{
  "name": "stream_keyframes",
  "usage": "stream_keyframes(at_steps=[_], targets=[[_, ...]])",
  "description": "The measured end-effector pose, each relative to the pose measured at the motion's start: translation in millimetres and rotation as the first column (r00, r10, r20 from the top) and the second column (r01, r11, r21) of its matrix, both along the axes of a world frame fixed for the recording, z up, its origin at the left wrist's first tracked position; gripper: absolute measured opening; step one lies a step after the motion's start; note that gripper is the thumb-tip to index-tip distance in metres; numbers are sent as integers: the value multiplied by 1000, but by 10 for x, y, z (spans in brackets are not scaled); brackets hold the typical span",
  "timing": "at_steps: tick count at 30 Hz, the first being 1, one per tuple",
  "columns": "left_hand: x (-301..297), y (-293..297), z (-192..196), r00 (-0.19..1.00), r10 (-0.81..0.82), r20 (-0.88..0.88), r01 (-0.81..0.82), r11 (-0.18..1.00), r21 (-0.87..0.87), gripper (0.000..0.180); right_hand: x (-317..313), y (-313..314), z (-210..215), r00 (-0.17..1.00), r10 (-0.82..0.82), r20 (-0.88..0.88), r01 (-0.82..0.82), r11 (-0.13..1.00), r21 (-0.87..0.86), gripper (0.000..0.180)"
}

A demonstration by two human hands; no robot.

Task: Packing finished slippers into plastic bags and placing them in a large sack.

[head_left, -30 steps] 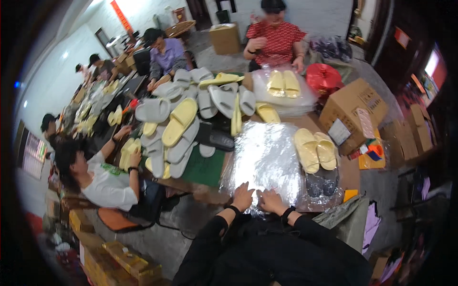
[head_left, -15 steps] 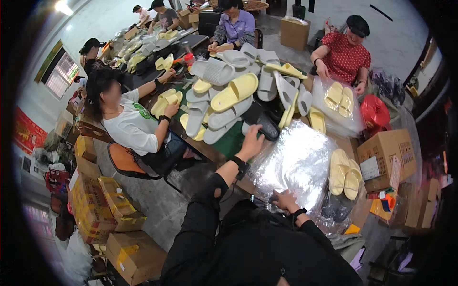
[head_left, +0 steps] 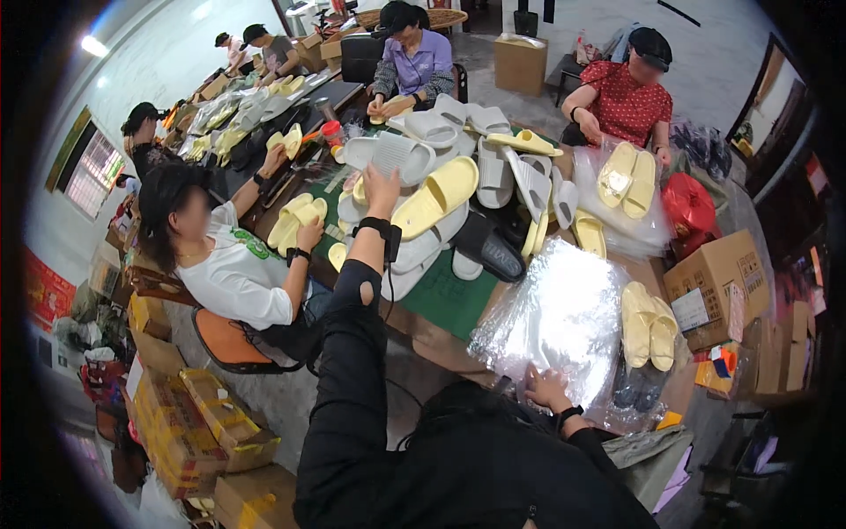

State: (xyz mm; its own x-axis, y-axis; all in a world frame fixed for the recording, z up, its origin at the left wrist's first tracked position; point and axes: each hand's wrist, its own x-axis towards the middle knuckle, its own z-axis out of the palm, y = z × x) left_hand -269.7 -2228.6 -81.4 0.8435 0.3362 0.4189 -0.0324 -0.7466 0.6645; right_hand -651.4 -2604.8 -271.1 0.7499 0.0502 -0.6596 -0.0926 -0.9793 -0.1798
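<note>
My left hand [head_left: 382,191] is stretched over the slipper pile, its fingers closed on the near edge of a grey ribbed slide slipper [head_left: 407,160]. A yellow slipper [head_left: 438,196] lies just to its right, and a black slipper [head_left: 490,247] rests lower in the heap. My right hand [head_left: 548,389] lies with fingers apart on the near edge of a stack of shiny clear plastic bags [head_left: 564,304]. Beside the stack sits a pair of yellow slippers [head_left: 649,326], with dark slippers [head_left: 636,388] under plastic just below them.
At left, a co-worker in white [head_left: 238,273] holds yellow slippers [head_left: 297,222]. Across the table sits one in purple [head_left: 414,62]; another in red [head_left: 627,101] handles bagged yellow slippers [head_left: 627,179]. Cardboard boxes stand at right [head_left: 718,286] and on the left floor [head_left: 181,432].
My left hand has gone from beside the black slipper up and left to the grey slipper. My right hand has shifted slightly on the bags. The view has tilted a little.
</note>
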Motion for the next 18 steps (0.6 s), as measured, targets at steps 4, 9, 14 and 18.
stream_keyframes(at_steps=[4, 9, 14, 18], targets=[[340, 222, 10, 994, 99, -42, -102, 991, -87, 80, -26, 38, -12, 998, -68, 7, 68, 998, 18, 83], [577, 211, 68, 944, -127, -304, 141, 990, 26, 44, -73, 89, -52, 996, -73, 57, 72, 997, 13, 84], [506, -177, 172, 906, -388, -168, 390, 921, -20, 28, -5, 68, -156, 999, -24, 49, 23, 1000, 13, 92], [7, -837, 636, 944, -125, 305, 182, 969, -168, 19, -62, -38, -438, 997, 36, 72, -38, 999, 23, 95]])
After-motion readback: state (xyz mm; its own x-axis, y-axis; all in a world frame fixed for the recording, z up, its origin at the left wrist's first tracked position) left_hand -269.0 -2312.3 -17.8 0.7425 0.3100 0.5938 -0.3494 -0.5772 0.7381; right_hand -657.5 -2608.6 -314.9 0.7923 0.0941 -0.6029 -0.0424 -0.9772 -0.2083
